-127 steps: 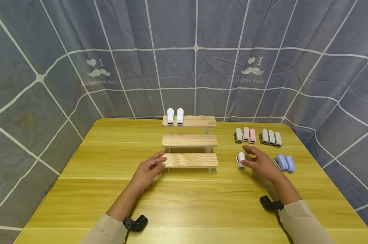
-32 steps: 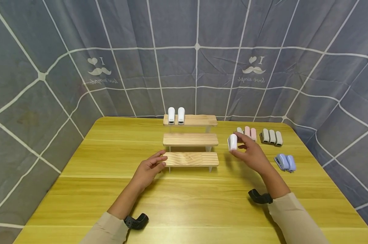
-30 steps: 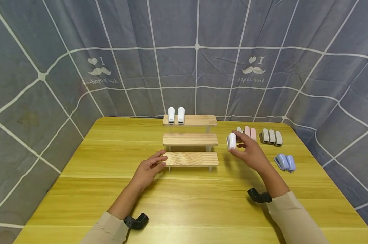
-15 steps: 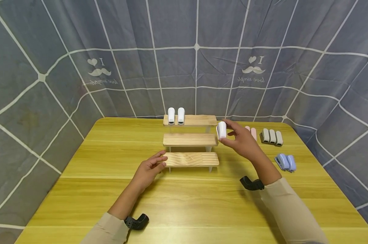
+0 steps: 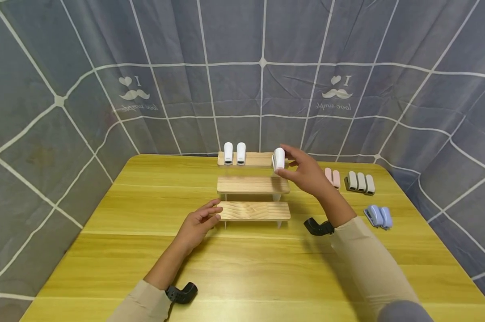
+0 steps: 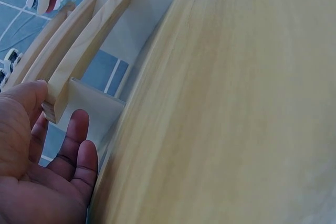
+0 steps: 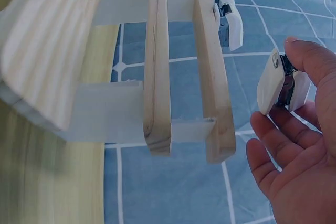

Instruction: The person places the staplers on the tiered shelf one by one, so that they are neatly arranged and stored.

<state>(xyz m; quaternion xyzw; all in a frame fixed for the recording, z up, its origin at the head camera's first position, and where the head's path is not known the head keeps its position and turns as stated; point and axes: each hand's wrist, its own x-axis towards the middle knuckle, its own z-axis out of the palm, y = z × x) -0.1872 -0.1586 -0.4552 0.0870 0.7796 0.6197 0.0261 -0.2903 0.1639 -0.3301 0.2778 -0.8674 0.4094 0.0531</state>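
Observation:
My right hand [image 5: 306,172] pinches a small white stapler [image 5: 279,158] between thumb and fingers. The stapler is held raised at the right part of the stand's top shelf [image 5: 260,158]; in the right wrist view, a gap shows between the stapler [image 7: 270,82] and the shelf's end. On that shelf's left half, two white staplers [image 5: 241,153] stand side by side. My left hand [image 5: 196,227] pinches the left end of the three-step wooden stand's lowest shelf [image 5: 254,211], thumb at its front edge. In the left wrist view, the other fingers [image 6: 76,124] curl loosely beside a stand leg.
To the right on the wooden table [image 5: 242,268] lie two pink staplers [image 5: 336,179], partly behind my right hand, three off-white staplers [image 5: 360,182] and two blue staplers [image 5: 379,217]. The middle shelf [image 5: 252,184] is bare. A grey curtain [image 5: 234,89] hangs behind.
My right hand has picked the white stapler up from the table and carried it left and up to the top shelf. The left hand has stayed at the lowest shelf.

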